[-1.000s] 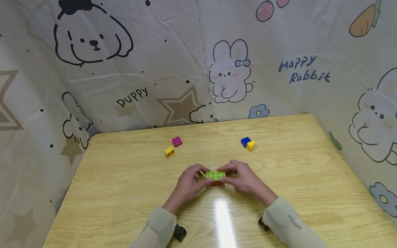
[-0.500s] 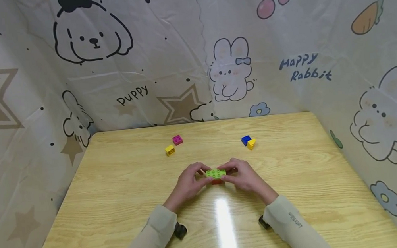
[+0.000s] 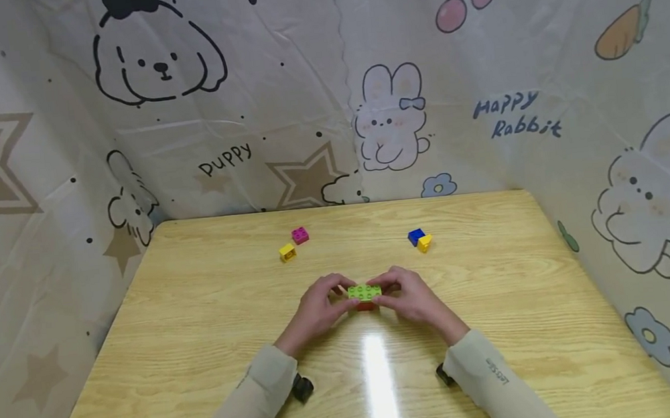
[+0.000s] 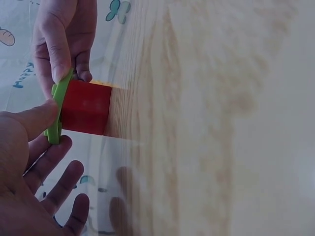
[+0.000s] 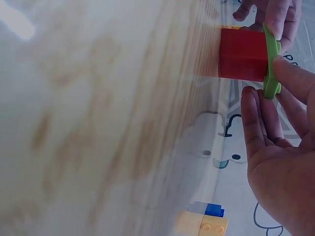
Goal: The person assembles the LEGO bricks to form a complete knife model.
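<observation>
Both hands meet at a small stack of toy building bricks in the middle of the table. A thin lime-green plate with studs lies across the top of a red brick and juts out past it on two sides. My left hand pinches the plate's left end between thumb and fingers; its other fingers are spread in the left wrist view. My right hand pinches the right end the same way. In the right wrist view the red brick's base is right at the tabletop, with a yellow sliver showing beyond it.
At the back left lie a magenta brick and a yellow brick. A blue brick touches a yellow slanted piece at the back right. A printed curtain hangs behind the wooden table.
</observation>
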Motion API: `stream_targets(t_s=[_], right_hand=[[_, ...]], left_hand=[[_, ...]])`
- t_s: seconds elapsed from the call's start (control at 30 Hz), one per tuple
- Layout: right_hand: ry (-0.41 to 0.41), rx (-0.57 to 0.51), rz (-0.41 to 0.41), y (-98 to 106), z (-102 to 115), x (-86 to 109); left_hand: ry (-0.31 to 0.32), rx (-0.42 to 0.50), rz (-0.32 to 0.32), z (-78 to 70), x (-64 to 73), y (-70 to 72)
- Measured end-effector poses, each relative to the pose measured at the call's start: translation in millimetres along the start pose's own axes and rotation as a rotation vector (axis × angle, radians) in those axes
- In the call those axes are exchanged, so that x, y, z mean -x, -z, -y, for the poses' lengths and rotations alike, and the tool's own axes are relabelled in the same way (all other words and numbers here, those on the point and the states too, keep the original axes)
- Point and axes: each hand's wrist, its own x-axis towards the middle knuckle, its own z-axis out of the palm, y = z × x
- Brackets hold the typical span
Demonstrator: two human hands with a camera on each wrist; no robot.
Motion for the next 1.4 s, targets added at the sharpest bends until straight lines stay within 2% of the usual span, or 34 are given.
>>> stream_targets(t_s=[0.3,0.5,0.7,0.8,0.93,1.2,1.4], right_hand=[[-0.012,0.018,-0.002,1,2,-1.3],[-0.013,0.01,0.01,1,4,-0.6],[-0.02,0.019,0.015,0,6,-0.8],[-0.029,0.023,0.015,0,6,-1.6],[-0.039,0.028,0.012,1,6,-1.7],[-0.035,0.025,0.016,1,7,-1.4],[-0.029,0.031,0.016,2,7,-1.5]], left_hand=[[-0.015,-0.004,0.007,-0.1,1.5,1.2],[-0.008,0.016,0.046,-0.2,1.4,4.8],[-0.019,0.091,0.098,6.6,-1.2,19.5],[-0.036,0.095,0.089,12.4,-4.8,30.2],[-0.027,0.094,0.027,23.3,-11.8,43.8],[0.035,0.081,-0.209,49.3,-26.4,69.4],[0.061,0.056,-0.286,60.0,-34.9,83.5]])
